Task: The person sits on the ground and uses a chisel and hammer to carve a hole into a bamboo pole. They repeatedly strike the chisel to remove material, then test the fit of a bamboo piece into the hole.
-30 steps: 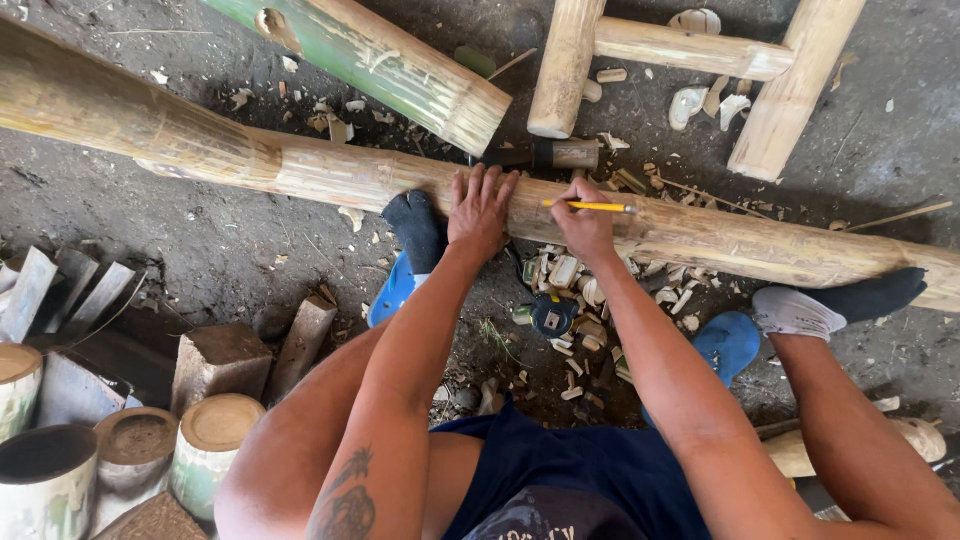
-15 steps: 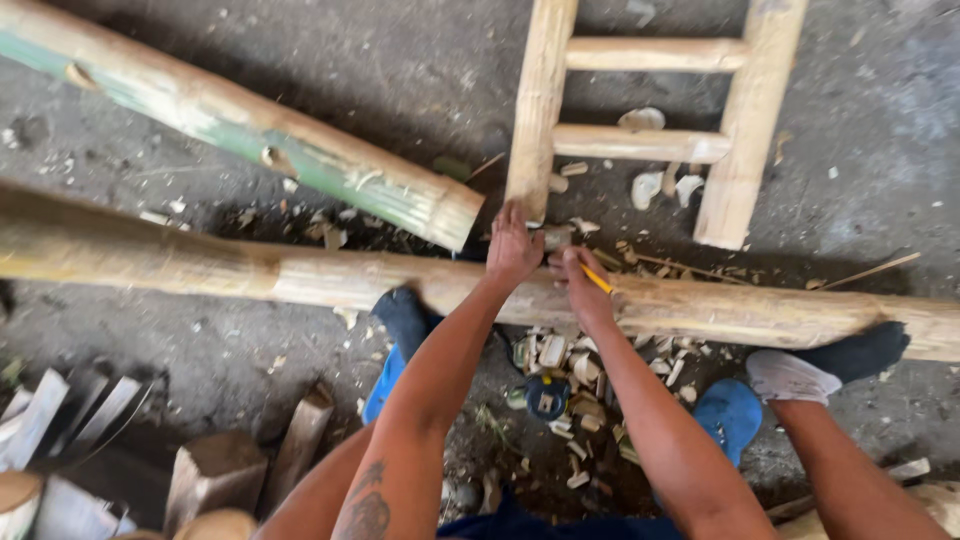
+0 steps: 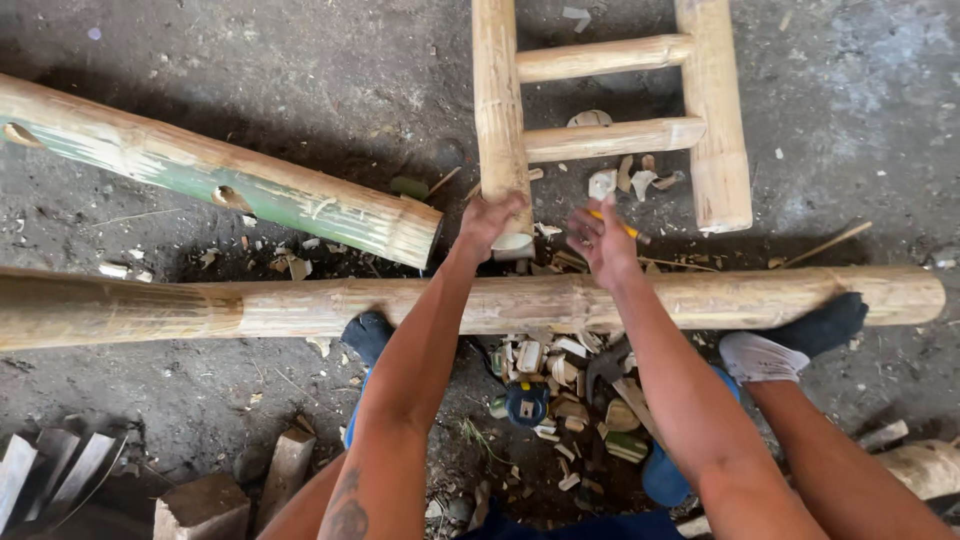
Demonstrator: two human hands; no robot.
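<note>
My left hand (image 3: 487,222) grips the lower end of a bamboo ladder's left rail (image 3: 497,110). My right hand (image 3: 603,238) holds a yellow pencil (image 3: 628,229) just to the right, fingers partly spread. Both arms reach over a long pale bamboo pole (image 3: 300,305) lying across the ground. My socked feet (image 3: 790,345) rest against that pole. The ladder has two rungs (image 3: 600,138) in view and a right rail (image 3: 715,110).
A green-streaked bamboo pole with holes (image 3: 220,180) lies at the upper left. Bamboo chips, a hammer (image 3: 610,372) and a blue tape measure (image 3: 527,402) lie between my legs. Split bamboo pieces (image 3: 200,490) sit at the lower left. The ground is dark dirt.
Both hands lifted off the long pole and reached forward. The left hand took hold of the ladder's left rail end. The view tilted up toward the ladder.
</note>
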